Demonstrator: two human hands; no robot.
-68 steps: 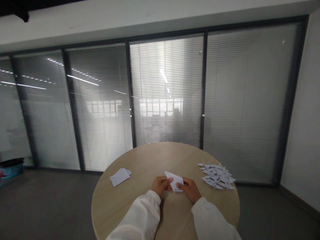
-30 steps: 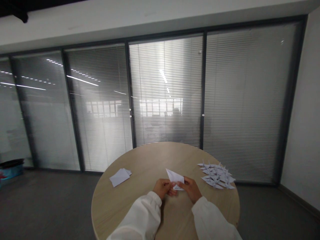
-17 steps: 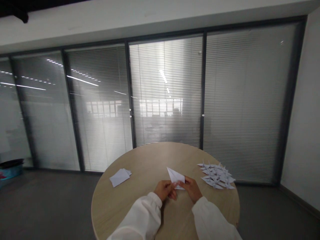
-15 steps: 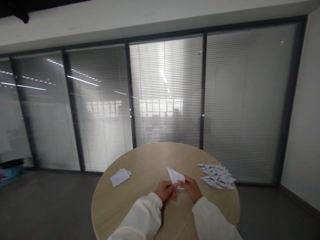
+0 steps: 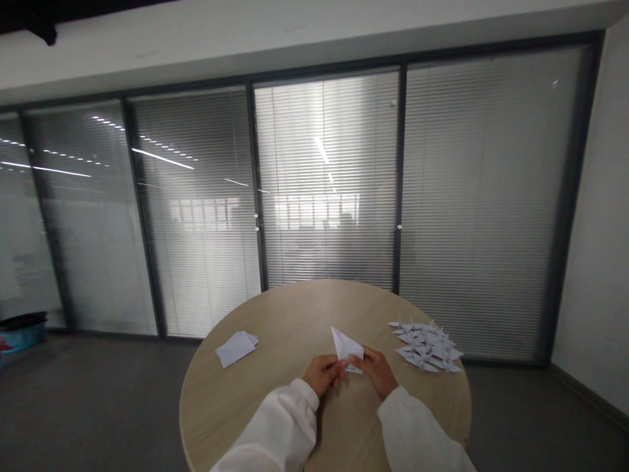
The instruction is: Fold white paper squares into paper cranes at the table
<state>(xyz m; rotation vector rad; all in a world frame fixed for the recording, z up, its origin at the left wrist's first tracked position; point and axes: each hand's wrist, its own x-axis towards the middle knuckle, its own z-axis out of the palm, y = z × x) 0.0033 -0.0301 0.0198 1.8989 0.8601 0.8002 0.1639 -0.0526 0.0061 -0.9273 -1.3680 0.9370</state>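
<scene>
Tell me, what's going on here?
A person in white sleeves is working at a round wooden table. Their left hand and right hand both grip a piece of folded paper, pointed at its far end. To the right on the table lies a pile of paper cranes, and to the left lies a small stack of white paper.

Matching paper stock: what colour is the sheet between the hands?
Plain white, best seen in the head view: the folded paper between the left hand and right hand.
</scene>
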